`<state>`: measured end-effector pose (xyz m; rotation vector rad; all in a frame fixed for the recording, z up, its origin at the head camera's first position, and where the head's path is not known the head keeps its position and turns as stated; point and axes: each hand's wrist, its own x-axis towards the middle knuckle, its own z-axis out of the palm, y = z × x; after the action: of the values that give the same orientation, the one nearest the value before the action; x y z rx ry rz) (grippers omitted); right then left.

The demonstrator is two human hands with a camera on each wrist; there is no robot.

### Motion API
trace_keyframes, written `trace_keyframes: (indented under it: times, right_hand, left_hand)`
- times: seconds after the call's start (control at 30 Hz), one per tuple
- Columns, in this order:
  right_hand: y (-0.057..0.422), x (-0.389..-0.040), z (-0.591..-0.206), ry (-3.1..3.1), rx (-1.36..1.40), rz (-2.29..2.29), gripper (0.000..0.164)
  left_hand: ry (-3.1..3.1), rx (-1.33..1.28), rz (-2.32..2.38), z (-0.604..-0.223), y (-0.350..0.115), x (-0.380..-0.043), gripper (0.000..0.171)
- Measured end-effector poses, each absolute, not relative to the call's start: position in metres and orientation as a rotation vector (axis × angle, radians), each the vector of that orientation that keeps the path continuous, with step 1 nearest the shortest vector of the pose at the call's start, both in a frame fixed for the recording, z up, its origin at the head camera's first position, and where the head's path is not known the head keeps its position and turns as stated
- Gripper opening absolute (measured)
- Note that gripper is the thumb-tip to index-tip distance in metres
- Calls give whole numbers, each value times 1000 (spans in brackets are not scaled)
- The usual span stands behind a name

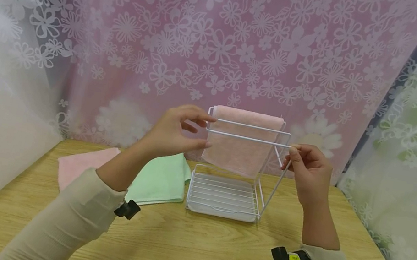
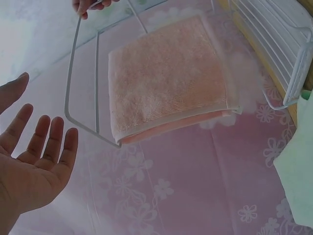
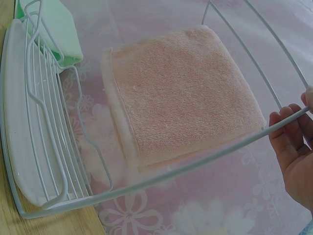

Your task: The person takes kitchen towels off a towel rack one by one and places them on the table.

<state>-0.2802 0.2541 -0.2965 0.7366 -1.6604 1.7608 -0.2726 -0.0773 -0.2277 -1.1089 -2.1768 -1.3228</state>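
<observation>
A white wire rack (image 1: 248, 139) with a lower shelf and a white tray (image 1: 219, 211) stands on the table. Over its rear top bar hangs a folded pink towel (image 1: 237, 154), which also shows in the left wrist view (image 2: 166, 78) and the right wrist view. My right hand (image 1: 311, 173) pinches the rack's front upper right corner between thumb and fingers. At the rack's upper left end, my left hand (image 1: 175, 129) is spread with its fingers apart, close to the bars. In the left wrist view that hand (image 2: 39, 161) holds nothing.
A folded green towel (image 1: 162, 180) lies on the wooden table (image 1: 186, 256) left of the rack, and another pink towel (image 1: 85, 163) lies farther left, partly behind my left forearm. A flowered curtain (image 1: 192, 29) hangs behind, with pale sheets at both sides.
</observation>
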Motion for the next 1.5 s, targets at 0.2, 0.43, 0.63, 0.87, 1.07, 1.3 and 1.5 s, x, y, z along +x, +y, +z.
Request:
trace_keyframes:
  times: [0.2, 0.43, 0.63, 0.87, 1.07, 1.3, 1.5]
  right_hand:
    - [253, -280, -296, -1660, 733, 1763, 10]
    - [253, -279, -296, -1665, 721, 1760, 15]
    - [253, -280, -296, -1650, 741, 1772, 15]
    - [253, -280, -297, -1637, 760, 1779, 10]
    - [253, -280, -297, -1644, 754, 1773, 10]
    - [254, -281, -298, -1636, 763, 1782, 10]
    - [254, -282, -298, -1620, 776, 1791, 9]
  left_hand:
    - [-2195, -1106, -1280, -221, -72, -278, 40]
    - [-2227, -1110, -1245, -215, -65, -284, 40]
    - [-2250, -1097, -1177, -208, -57, -289, 41]
    - [-2306, -1067, -1151, -202, -46, -295, 40]
    - [-2348, -1050, -1106, -197, -40, -301, 39]
    - [-2431, -1000, -1063, -191, -35, -308, 39]
    - [-2463, -992, -1048, -187, -30, -317, 34]
